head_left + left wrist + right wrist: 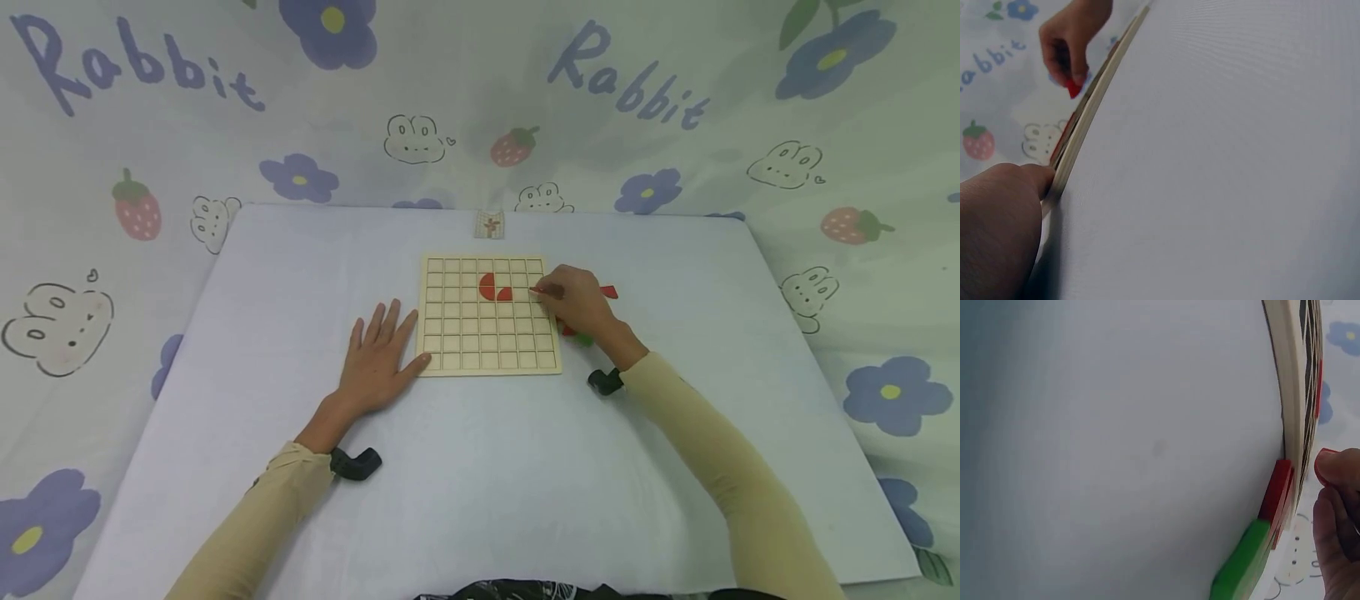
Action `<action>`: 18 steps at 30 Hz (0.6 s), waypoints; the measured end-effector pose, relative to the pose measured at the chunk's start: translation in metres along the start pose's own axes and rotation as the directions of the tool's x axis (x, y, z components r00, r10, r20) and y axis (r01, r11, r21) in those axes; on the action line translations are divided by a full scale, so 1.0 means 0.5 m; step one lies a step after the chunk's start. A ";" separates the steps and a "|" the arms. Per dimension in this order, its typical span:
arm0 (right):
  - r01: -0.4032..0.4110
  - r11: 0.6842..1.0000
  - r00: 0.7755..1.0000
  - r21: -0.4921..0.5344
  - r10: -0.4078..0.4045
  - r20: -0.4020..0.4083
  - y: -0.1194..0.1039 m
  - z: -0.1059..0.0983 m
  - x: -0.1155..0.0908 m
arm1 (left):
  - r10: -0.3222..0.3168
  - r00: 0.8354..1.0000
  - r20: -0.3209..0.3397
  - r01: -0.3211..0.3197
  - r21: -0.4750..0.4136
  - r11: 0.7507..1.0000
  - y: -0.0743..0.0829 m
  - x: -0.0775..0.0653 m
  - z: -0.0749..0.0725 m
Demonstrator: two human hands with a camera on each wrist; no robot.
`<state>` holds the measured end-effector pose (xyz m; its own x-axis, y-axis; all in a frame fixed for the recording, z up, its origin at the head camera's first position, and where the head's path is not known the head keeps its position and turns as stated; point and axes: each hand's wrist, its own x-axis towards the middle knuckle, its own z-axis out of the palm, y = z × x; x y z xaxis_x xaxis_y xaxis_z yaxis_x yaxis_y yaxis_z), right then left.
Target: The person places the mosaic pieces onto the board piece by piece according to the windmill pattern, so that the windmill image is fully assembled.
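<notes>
A square wooden grid board (457, 333) lies on the white table, with red curved pieces (487, 286) set in several of its cells. My left hand (378, 358) rests with spread fingers at the board's left edge, its thumb on the near-left corner. Over the right side of the board, my right hand (576, 298) pinches a small red piece (1074, 87) between thumb and fingers. The left wrist view shows that piece held above the board's surface. Beside the board's right edge lie a green piece (1241, 562) and a red piece (1275, 494), partly hidden by my right hand in the head view.
Another red piece (611, 292) shows just past my right hand. A small patterned square (490, 224) lies behind the board near the table's far edge. A printed cloth (465, 75) with rabbits, flowers and strawberries hangs behind the white table (480, 483).
</notes>
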<state>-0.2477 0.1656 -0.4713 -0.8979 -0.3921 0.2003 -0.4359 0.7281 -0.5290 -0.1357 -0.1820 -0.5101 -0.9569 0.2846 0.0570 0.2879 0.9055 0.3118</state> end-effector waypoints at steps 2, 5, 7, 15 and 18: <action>0.014 1.000 1.000 0.000 -0.014 0.010 -0.006 0.007 0.005 | 0.001 1.000 -0.002 -0.001 -0.002 1.000 0.001 0.000 -0.001; 0.033 0.999 0.999 -0.006 -0.033 0.013 -0.013 0.017 0.012 | 0.006 1.000 -0.002 -0.006 -0.011 1.000 0.002 -0.001 -0.003; 0.047 0.999 0.999 -0.007 -0.047 0.019 -0.020 0.020 0.016 | 0.007 1.000 -0.003 -0.007 -0.010 1.000 0.002 -0.001 -0.004; 0.053 0.998 0.995 -0.045 -0.049 0.090 -0.033 0.025 0.022 | 0.006 1.000 -0.003 -0.006 -0.012 1.000 0.005 -0.002 -0.008; 0.049 0.998 0.992 -0.050 -0.043 0.115 -0.032 0.027 0.023 | 0.005 1.000 -0.003 -0.005 -0.011 1.000 0.005 -0.002 -0.007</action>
<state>-0.2503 0.1420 -0.4714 -0.8652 -0.4850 0.1272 -0.4822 0.7352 -0.4764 -0.1340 -0.1811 -0.5059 -0.9555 0.2884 0.0613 0.2925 0.9005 0.3218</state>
